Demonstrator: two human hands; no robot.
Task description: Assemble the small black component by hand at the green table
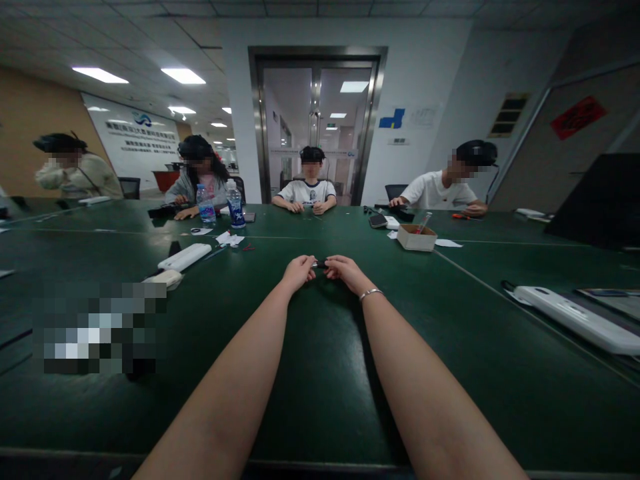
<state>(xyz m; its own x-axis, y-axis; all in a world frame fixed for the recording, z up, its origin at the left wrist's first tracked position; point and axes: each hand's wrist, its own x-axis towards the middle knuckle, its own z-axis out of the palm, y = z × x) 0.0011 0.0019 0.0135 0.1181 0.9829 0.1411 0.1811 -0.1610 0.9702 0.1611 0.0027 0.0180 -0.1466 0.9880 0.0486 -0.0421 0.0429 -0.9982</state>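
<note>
Both arms stretch forward over the dark green table [320, 387]. Between my hands is a small, slim black object [321, 265] with a paler, shiny end at the left; it is too small to tell its kind. My left hand [300, 272] pinches the pale end with thumb and fingers. At the other end, my right hand [344, 269] has its fingertips closed on the black part. A silver bracelet [371, 294] circles my right wrist. The hands are nearly touching, just above or at the tabletop; I cannot tell which.
A white power strip [185, 257] lies at left, another white strip [575, 319] at right. Beyond my hands stand a small open box [417, 238] and two bottles [235, 205]. Paper scraps [230, 239] lie near the bottles. Several people sit around the table.
</note>
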